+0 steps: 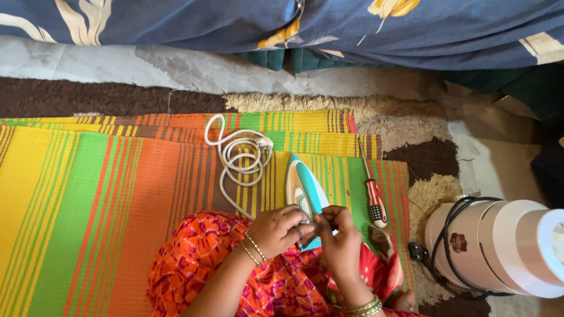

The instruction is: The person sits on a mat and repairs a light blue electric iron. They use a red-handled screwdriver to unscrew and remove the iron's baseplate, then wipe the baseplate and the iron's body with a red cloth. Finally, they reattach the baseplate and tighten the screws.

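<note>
Orange cloth with pink pattern (269, 307) covers my lap closest to the camera, because I sit on the floor with the work just in front of my knees. Both my hands meet at the rear end of the clothes iron (305, 189), which lies on the striped mat (73, 215) with its pointed nose away from me, so the back part, where the cord goes in, is near to my fingers. My left hand (280, 230) is curled, the fingers bent around the rear of the iron and touching it; I judge it steadies the body. My right hand (339, 242) is also half closed, thumb and fingers pinched together at the same place, but if they hold some small part I cannot tell, it is hidden between the fingers. The white cord (236, 154) lies in loose loops on the mat, left of the iron's nose, out of the way of my hands. A screwdriver with red handle (374, 197) rests just beside the iron on the right, near my right hand, easy to reach. Further right a white mixer base (505, 246) lies on its side on the rug, with black cable (455, 241) wound around it.
</note>
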